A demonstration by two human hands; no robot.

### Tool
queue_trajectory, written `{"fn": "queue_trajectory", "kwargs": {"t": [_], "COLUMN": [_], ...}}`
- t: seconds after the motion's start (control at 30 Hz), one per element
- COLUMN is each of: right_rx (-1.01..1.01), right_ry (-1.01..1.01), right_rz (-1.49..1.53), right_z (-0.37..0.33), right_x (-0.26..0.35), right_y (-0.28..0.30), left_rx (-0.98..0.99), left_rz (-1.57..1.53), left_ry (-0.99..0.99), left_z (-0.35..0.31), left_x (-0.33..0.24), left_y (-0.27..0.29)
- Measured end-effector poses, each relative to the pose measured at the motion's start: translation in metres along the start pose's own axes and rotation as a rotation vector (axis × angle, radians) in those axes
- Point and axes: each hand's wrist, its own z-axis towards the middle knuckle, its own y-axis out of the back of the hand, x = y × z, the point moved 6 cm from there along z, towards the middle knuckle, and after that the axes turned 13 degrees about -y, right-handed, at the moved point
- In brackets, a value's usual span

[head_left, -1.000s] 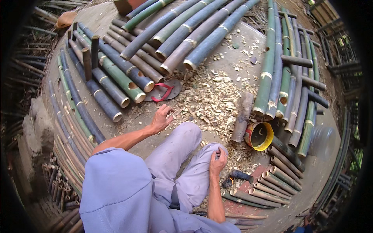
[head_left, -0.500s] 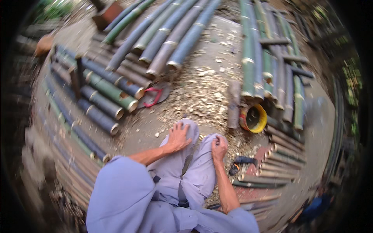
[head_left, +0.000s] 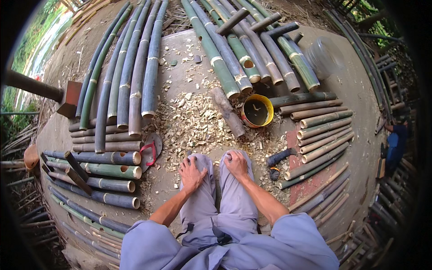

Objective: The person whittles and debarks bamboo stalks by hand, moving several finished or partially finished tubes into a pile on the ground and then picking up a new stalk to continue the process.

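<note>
My left hand (head_left: pixel 192 173) rests on my left knee, open, with its fingers spread over the grey-mauve trousers (head_left: pixel 236 204). On the right knee lies my right hand (head_left: pixel 236 164), its fingers loosely bent and nothing visible in them. Pale wood chips (head_left: pixel 193 121) cover the ground just beyond both knees. Past the right knee are a short weathered log (head_left: pixel 227 112) and a yellow-rimmed bucket (head_left: pixel 257 110) with dark liquid inside. A dark-wrapped tool-like object (head_left: pixel 281 156) lies to the right of my right hand, its kind unclear.
Long bamboo poles (head_left: pixel 135 90) lie at the far left, and notched bamboo poles (head_left: pixel 238 58) at the far right. Cut bamboo lengths (head_left: pixel 112 170) are stacked at left; shorter pieces (head_left: pixel 326 126) lie at right. A sandal with a pink strap (head_left: pixel 150 150) sits near the left stack.
The view has turned and steadied, so the bamboo and bucket sit further left in the picture. Both hands remain on the knees.
</note>
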Motion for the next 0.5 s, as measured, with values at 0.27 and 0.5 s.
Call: {"fn": "queue_trajectory", "kwargs": {"t": [0.27, 0.5], "right_rx": [-0.050, -0.022], "right_ry": [0.034, -0.005], "right_rz": [-0.085, 0.008], "right_z": [0.0049, 0.0069], "right_x": [-0.0042, -0.0005], "right_y": [-0.0065, -0.0012], "left_rx": [-0.006, 0.036], "left_rz": [0.072, 0.129], "left_ry": [0.032, 0.039], "left_z": [0.0056, 0.0087], "left_x": [-0.0001, -0.0060], "left_y": [-0.0039, 0.0007]}}
